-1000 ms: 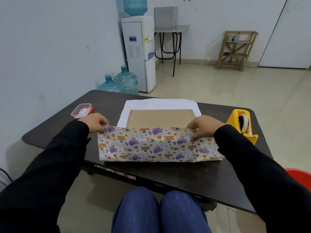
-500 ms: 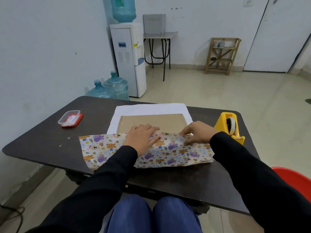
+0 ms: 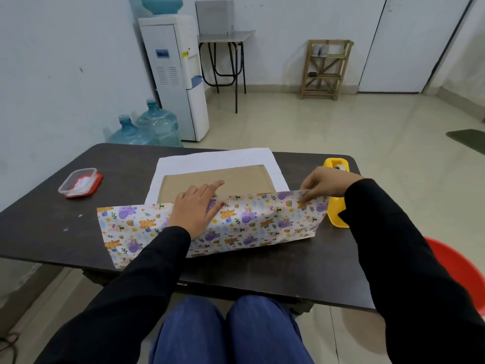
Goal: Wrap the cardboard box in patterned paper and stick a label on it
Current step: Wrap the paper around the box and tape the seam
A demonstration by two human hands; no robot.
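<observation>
Paper [image 3: 262, 224] is lying over the 6 o'clock edge of the box [image 3: 236, 179], left grip [image 3: 195, 206] pressing it with flat, straight fingers, right grip [image 3: 322, 186] pinching its 3 o'clock corner, so a hard tug could be tearing it.

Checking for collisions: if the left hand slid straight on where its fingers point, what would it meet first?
The left hand points away and slightly right, so it would first cross the bare cardboard box top, then probably the white side of the paper beyond.
</observation>
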